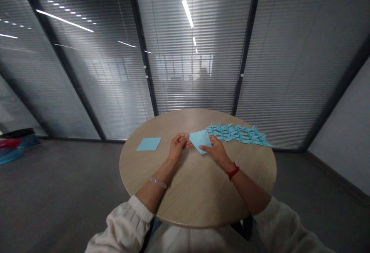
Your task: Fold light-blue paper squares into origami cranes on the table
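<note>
A light blue paper folded into a triangle [200,140] lies on the round wooden table [196,191], held between both hands. My left hand [178,146] pinches its left corner with curled fingers. Fingers of my right hand [216,149] press down on the paper's lower right edge. A flat square sheet of blue paper [149,144] lies to the left, apart from both hands. Several folded blue paper cranes [238,133] sit in rows at the table's far right, just beyond my right hand.
Glass walls with closed blinds [190,52] stand behind the table. Dark grey floor surrounds it. Stacked coloured plastic baskets [14,143] rest on the floor at the far left.
</note>
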`<state>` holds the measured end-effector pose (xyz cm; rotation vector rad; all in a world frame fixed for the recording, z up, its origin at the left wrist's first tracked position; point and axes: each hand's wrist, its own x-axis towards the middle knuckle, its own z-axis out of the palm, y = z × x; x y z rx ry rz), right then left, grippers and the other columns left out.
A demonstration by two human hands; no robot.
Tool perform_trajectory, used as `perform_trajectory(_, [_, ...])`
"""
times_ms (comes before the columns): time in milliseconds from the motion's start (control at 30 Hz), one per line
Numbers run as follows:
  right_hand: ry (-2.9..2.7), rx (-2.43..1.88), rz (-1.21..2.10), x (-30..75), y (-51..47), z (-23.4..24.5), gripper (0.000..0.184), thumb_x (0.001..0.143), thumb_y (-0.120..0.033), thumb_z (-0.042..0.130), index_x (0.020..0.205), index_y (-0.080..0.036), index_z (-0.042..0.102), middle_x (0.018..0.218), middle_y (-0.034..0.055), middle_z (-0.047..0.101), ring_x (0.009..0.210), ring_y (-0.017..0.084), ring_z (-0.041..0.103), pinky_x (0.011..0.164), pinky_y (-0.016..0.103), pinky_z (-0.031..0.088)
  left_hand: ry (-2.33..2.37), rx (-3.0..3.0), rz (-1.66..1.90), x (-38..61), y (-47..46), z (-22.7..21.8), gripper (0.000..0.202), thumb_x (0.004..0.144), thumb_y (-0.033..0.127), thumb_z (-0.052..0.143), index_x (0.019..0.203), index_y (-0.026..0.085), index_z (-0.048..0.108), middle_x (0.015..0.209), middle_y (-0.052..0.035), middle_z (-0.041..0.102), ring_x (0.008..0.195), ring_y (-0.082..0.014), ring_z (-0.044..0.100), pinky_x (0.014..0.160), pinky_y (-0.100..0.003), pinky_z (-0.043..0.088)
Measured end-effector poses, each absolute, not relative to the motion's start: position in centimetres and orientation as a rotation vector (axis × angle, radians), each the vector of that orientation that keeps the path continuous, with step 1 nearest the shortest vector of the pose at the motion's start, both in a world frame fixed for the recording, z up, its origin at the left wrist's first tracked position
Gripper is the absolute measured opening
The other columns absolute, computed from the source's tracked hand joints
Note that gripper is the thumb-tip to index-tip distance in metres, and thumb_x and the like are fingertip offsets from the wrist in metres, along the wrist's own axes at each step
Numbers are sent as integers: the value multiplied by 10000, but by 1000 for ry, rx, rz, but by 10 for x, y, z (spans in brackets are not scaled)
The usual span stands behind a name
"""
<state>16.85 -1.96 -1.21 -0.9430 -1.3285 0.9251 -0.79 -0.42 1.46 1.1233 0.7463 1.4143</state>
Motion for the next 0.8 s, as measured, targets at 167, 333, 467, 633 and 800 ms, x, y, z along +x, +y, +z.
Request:
perform_trajectory(167, [-1309,-932,931,169,-20,-11,465,567,-348,808,945,-198,583,868,34,715,732,200,670,666,316,526,753,1227,1231,-3,-9,15,398,567,378,848,812,118,673,723,-37,696,695,-168,658,783,-338,534])
perform_trajectory(333, [-1327,-933,931,168,-22,-10,481,561,-372,812,941,-189,580,858,41,713,718,200,668,650,315,521,781,1269,1239,-1,-16,18,358,563,397,844,719,124,673,694,-43,690,663,-164,637,738,-319,528])
perform_trajectory(467, [-1312,-922,953,167,-22,-9,490,553,-375,817,937,-194,573,848,39,717,700,199,671,654,322,530,814,1272,1304,-2,-15,17,383,526,405,859,565,153,573,524,25,578,545,-119,567,675,-292,528])
perform_trajectory(633, [-1303,-912,968,168,-22,-8,480,563,-351,814,945,-192,572,844,39,718,695,196,673,641,312,531,792,1313,1236,-3,-12,17,376,526,431,851,653,140,650,586,11,616,586,-125,585,708,-297,527])
perform_trajectory(800, [-1309,-926,953,169,-21,-10,470,570,-353,813,938,-188,572,850,34,713,710,194,671,652,310,530,801,1353,1114,-1,-16,22,408,492,435,858,701,122,701,670,-28,678,649,-159,628,720,-307,515])
